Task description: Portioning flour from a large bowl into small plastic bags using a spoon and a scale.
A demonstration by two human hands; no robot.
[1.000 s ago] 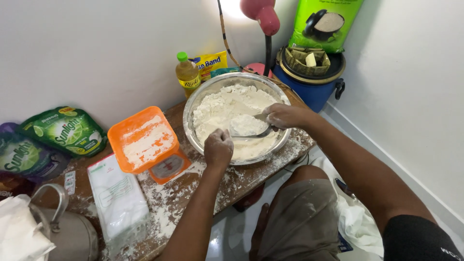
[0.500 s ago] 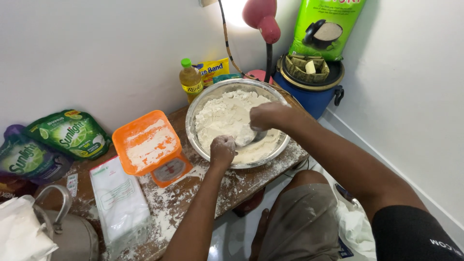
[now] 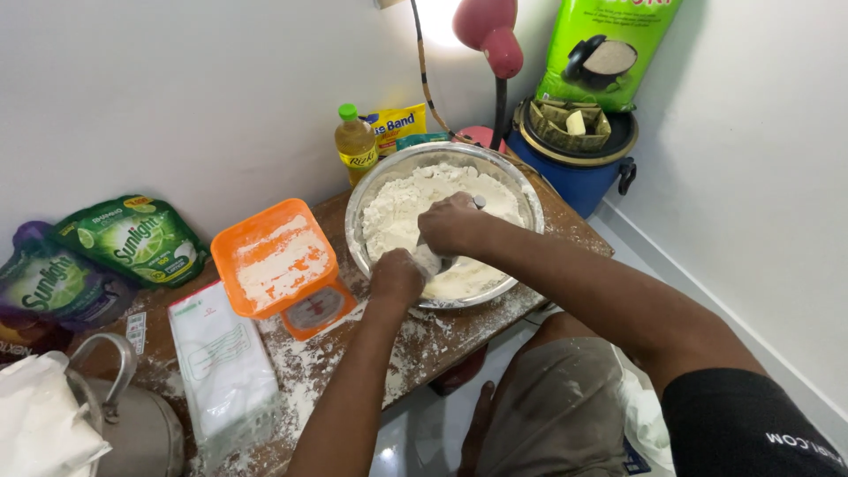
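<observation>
The metal bowl (image 3: 442, 221) stands on the wooden surface (image 3: 424, 340) near the wall, and it holds much white flour (image 3: 397, 212). Most of the flour looks dry and loose, and I see no smooth dough, so I judge the mixing to be at an early stage, with much left to do. The right hand (image 3: 450, 223) is inside the bowl, closed around a metal spoon (image 3: 439, 256) whose end goes down into the flour. The left hand (image 3: 396, 276) grips the near rim of the bowl with bent fingers. Just beside the bowl is an orange kitchen scale (image 3: 283, 265) with some flour left in its tray. Spilled flour lies on the surface, and a white paper packet (image 3: 221, 362) rests nearer the left edge. Behind the bowl stands a bottle of oil (image 3: 355, 146).
</observation>
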